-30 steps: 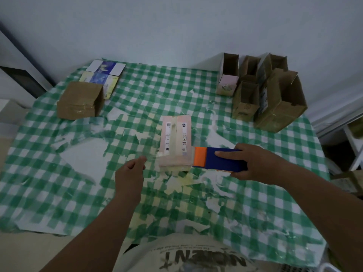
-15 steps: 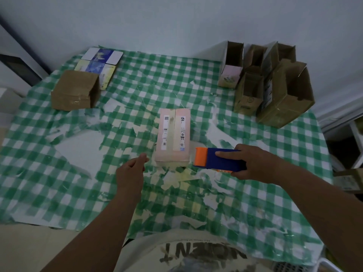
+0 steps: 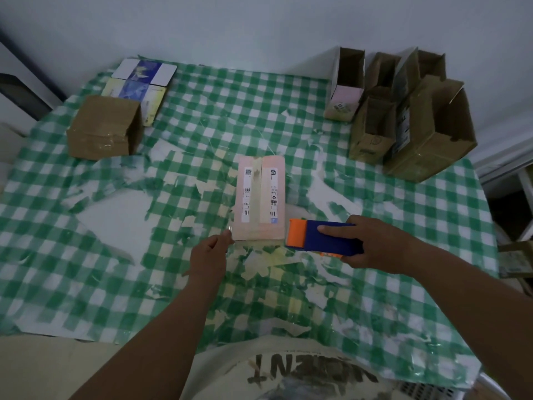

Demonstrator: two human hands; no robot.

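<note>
Head view: right hand [image 3: 377, 243] grips tape dispenser [image 3: 323, 239]; left hand [image 3: 209, 255] pinches tape [image 3: 230, 230].

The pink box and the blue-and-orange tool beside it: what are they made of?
Pink box: likely cardboard, matt, with meeting flaps and stuck-on labels under a shiny tape strip. Tape dispenser: seems moulded plastic, smooth, evenly blue and orange.

Pink taped box [image 3: 261, 197] flat beside blue-orange tape dispenser [image 3: 323, 244]
</note>
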